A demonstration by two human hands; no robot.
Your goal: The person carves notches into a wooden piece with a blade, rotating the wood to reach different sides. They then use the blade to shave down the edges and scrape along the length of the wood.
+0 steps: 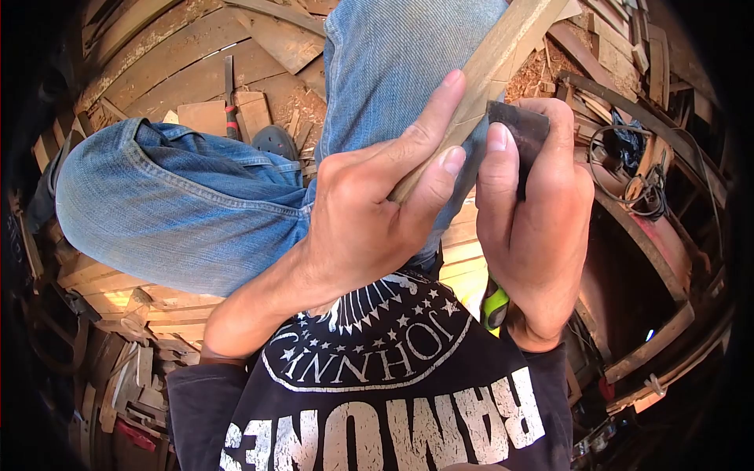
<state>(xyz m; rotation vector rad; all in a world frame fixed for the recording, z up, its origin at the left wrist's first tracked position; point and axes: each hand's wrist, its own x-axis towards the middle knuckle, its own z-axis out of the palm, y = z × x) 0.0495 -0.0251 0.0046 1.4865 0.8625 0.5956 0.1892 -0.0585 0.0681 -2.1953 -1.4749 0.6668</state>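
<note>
My left hand (377, 196) is wrapped round a long, pale wooden strip (503, 55), its index finger stretched along the near face and the thumb below. The strip slants up to the right across my jeans, and pencil-like lines cross its face close to the fingertip. In my right hand (542, 212), a small dark flat rectangular piece (520, 125) is pinched between thumb and bent index finger. Its upper left corner comes right up to the strip's edge. The lower part of this piece is hidden in the palm.
My jeans-clad leg (181, 204) bends out to the left. Beyond it a tool with a red and black handle (231, 122) lies among boards near a dark shoe (276, 143). A bright green and black object (495, 308) sits by my right wrist. Coiled black cable (648, 192) lies right among wood scraps.
</note>
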